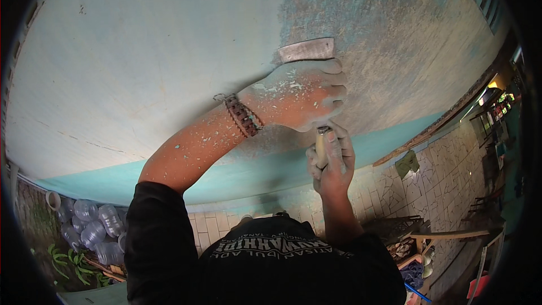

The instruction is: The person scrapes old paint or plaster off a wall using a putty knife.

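A wide metal scraper blade lies against the wall, at the lower edge of a patch of mottled blue and grey-brown surface. My left hand, dusty and flecked with paint chips, is closed with curled fingers just below the blade and grips it. Under that hand, my right hand wraps round a pale yellowish handle with a dark metal end. The left hand covers the space between blade and handle, so I cannot tell whether they are one tool.
A turquoise band runs along the bottom of the wall, above a tiled floor. Several clear plastic bottles are heaped at lower left beside green plants. A green cloth lies on the tiles; wooden furniture stands at lower right.
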Demonstrator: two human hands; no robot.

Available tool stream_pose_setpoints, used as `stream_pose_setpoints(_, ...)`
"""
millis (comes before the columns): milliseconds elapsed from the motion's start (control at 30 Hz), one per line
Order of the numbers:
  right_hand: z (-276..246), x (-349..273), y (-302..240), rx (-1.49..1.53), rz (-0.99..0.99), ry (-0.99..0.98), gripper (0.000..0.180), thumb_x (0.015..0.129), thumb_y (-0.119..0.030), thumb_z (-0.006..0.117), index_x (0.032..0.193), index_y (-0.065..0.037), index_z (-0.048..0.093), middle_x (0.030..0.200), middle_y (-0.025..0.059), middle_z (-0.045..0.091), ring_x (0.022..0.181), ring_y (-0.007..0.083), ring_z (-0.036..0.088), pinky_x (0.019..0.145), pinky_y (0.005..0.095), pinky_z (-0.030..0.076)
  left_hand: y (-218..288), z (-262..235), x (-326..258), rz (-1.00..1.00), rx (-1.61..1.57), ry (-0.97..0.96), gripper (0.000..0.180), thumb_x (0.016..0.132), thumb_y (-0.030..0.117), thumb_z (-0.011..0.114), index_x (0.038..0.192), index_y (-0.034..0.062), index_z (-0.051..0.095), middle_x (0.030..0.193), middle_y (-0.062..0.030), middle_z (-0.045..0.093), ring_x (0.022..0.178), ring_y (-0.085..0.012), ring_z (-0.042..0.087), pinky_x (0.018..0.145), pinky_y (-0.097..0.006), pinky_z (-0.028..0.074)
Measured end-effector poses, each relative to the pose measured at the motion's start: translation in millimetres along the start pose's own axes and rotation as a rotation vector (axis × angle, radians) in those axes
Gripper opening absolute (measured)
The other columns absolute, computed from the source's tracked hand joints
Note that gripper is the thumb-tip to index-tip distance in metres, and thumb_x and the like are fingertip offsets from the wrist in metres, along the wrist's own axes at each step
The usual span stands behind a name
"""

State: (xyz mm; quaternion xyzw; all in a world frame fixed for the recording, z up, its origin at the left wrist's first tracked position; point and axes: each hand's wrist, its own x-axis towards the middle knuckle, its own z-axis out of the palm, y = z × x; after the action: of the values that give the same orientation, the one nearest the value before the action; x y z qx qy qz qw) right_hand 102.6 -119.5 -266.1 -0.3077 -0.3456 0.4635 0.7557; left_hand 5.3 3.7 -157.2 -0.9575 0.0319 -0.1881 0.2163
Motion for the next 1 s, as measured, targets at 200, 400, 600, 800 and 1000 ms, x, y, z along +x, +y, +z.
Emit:
stream_pose_setpoints(200,-8,-14,18,-0.168,0.067,0.046,0.029,0.096,-0.024,0.050,0.115,-0.002,0.053,0.078,0.0029,0.052,0.049,0.0048,0.043,0.037,0.0168,0.029,17,26,-24,-0.003,-0.024,0.048,0.023,0.054,0.016,0.066,0.074,0.0060,0.062,0.088,-0.0043,0.057,0.100,-0.0225,0.054,0.094,-0.035,0.043)
stream_pose_setpoints(400,-2,-9,18,-0.152,0.029,-0.041,0.027,0.097,-0.020,0.047,0.116,-0.001,0.049,0.070,0.0018,0.049,0.048,0.0028,0.040,0.037,0.0175,0.028,13,16,-28,-0.006,-0.046,0.070,0.020,0.055,0.015,0.065,0.072,0.0051,0.061,0.088,-0.0050,0.058,0.103,-0.0246,0.054,0.097,-0.037,0.042)
stream_pose_setpoints(600,4,-10,28,-0.066,-0.009,-0.102,0.025,0.098,-0.015,0.045,0.117,0.000,0.047,0.062,-0.0018,0.043,0.046,0.0023,0.036,0.038,0.0185,0.026,7,3,-26,0.003,-0.021,-0.044,0.019,0.056,0.018,0.065,0.070,0.0053,0.061,0.087,-0.0050,0.059,0.105,-0.0261,0.053,0.099,-0.036,0.040)
stream_pose_setpoints(800,-9,-17,46,-0.073,0.048,-0.130,0.028,0.097,-0.019,0.046,0.118,0.000,0.046,0.072,0.0009,0.045,0.049,0.0043,0.038,0.037,0.0183,0.026,18,21,-39,0.003,0.011,-0.121,0.023,0.058,0.024,0.067,0.072,0.0066,0.062,0.088,-0.0038,0.058,0.107,-0.0264,0.052,0.100,-0.036,0.040)
stream_pose_setpoints(1000,6,-12,32,-0.027,0.069,-0.107,0.027,0.098,-0.017,0.044,0.119,0.000,0.045,0.062,-0.0018,0.041,0.046,0.0032,0.036,0.037,0.0187,0.026,8,-4,-30,-0.005,0.050,-0.110,0.022,0.061,0.026,0.067,0.070,0.0070,0.062,0.090,-0.0044,0.060,0.110,-0.0269,0.051,0.099,-0.037,0.040)
